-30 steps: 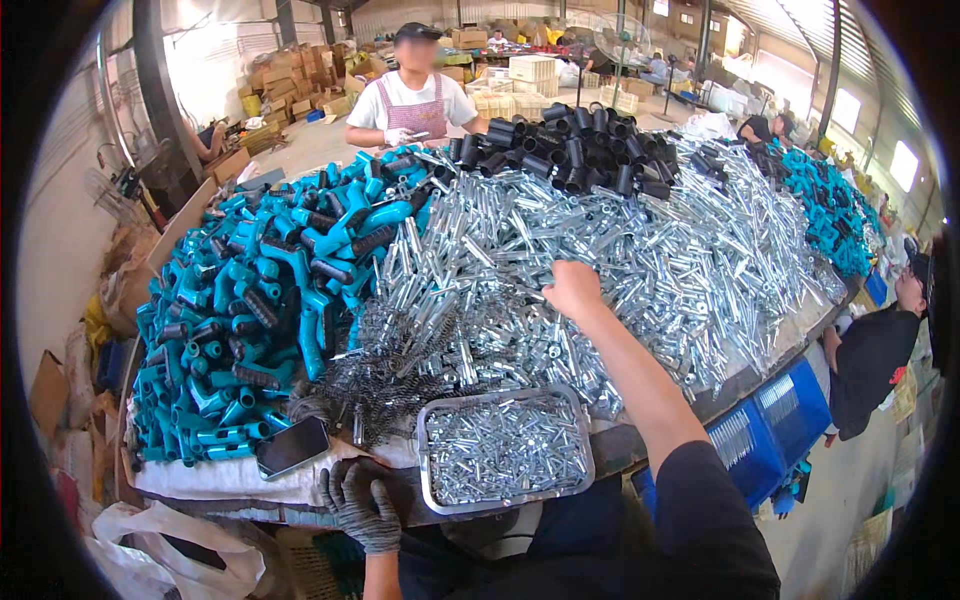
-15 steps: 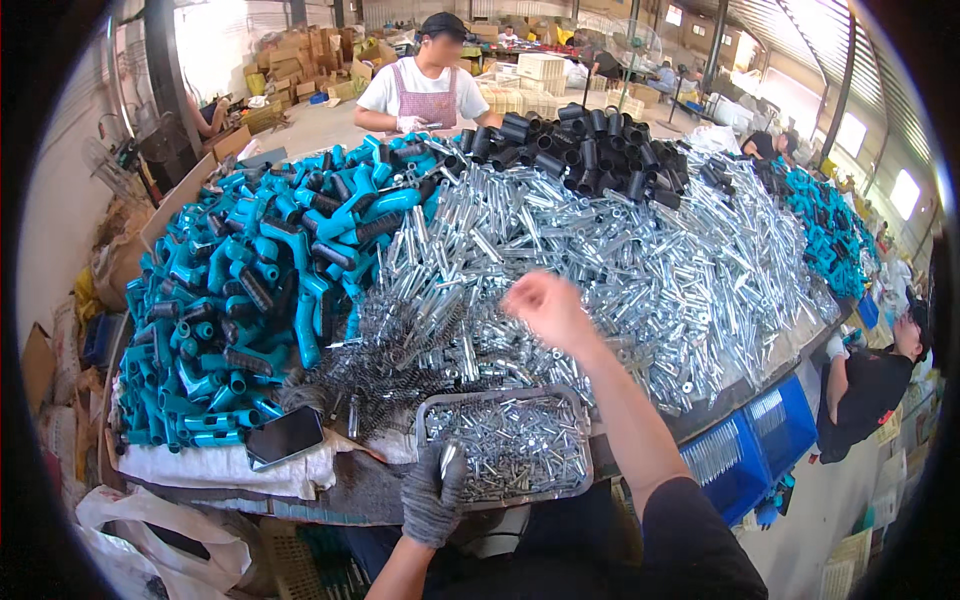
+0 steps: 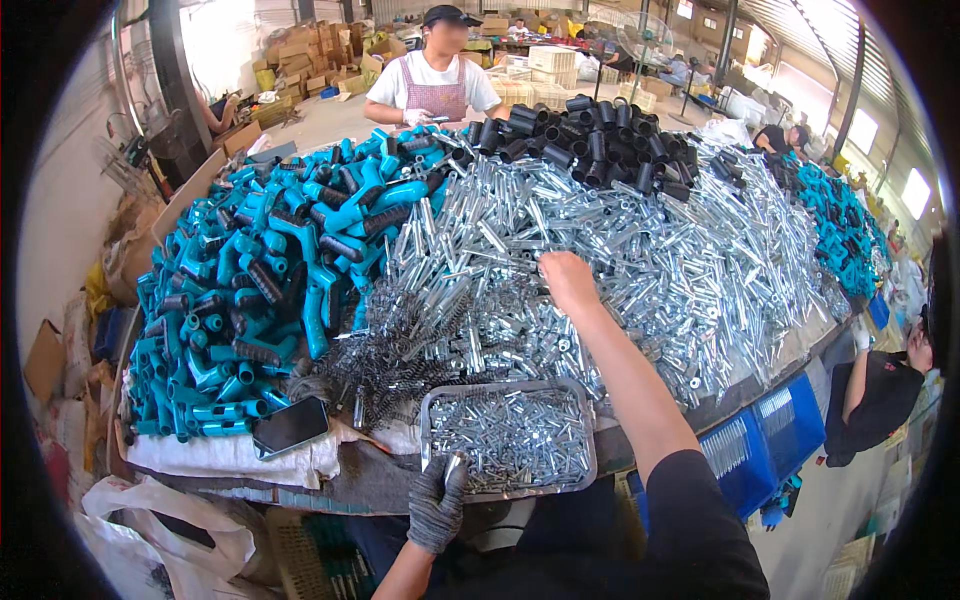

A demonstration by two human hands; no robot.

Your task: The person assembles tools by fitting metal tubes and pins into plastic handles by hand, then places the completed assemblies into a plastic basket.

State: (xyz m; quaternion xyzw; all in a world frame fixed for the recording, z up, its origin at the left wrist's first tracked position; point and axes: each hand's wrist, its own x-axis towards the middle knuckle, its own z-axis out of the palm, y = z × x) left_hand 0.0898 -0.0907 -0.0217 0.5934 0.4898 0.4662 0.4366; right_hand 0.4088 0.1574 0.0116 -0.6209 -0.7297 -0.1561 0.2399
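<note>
My left hand, in a grey knitted glove, is closed round a small shiny metal piece whose end shows by the thumb. It sits at the near left corner of a clear plastic tray full of small metal pins. My bare right hand reaches past the tray into a big heap of silvery metal tubes. Its fingers are drawn together at the heap; what they hold, if anything, I cannot make out. Dark coil springs lie tangled left of the tray.
Teal and black handles are heaped at left, black plastic sleeves at the back. A phone lies on white cloth. Blue bins hang at the right edge. A person in an apron stands across; another person works at right.
My right hand has moved a little right and onto the tube heap, its fingers lower than before. My left hand keeps hold of the metal piece. The whole view has shifted slightly.
</note>
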